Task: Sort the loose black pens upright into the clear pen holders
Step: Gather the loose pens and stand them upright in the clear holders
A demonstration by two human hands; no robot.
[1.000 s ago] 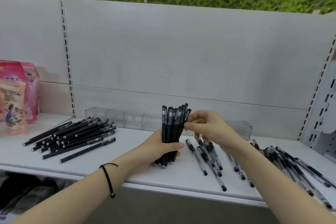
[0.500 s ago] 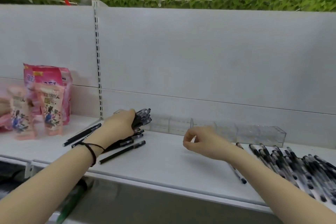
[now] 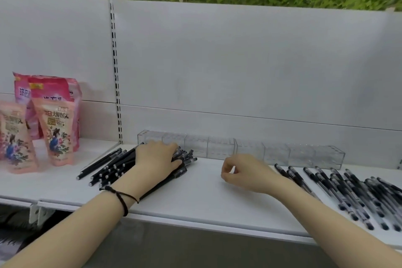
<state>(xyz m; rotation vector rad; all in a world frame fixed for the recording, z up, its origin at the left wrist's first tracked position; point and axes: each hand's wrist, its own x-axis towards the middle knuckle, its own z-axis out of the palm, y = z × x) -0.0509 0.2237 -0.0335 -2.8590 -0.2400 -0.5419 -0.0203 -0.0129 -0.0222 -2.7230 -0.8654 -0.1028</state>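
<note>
A row of clear pen holders (image 3: 219,148) stands along the back of the white shelf (image 3: 206,200), with no pens in them. My left hand (image 3: 156,159) lies on the left pile of black pens (image 3: 113,167), its fingers curled over a bundle whose capped ends stick out to the right. My right hand (image 3: 241,173) hovers just above the shelf's middle, loosely curled and holding nothing. A second spread of pens with clear barrels (image 3: 348,191) lies at the right, just beyond my right wrist.
Several pink pouches (image 3: 56,132) stand at the far left of the shelf. A slotted upright (image 3: 117,93) splits the white back panel. The shelf's front edge runs below my forearms, with a lower shelf visible under it at the left.
My left hand carried the upright bundle from the shelf's middle to the left pile and laid it down there. My right hand let go of the bundle. The view turned left.
</note>
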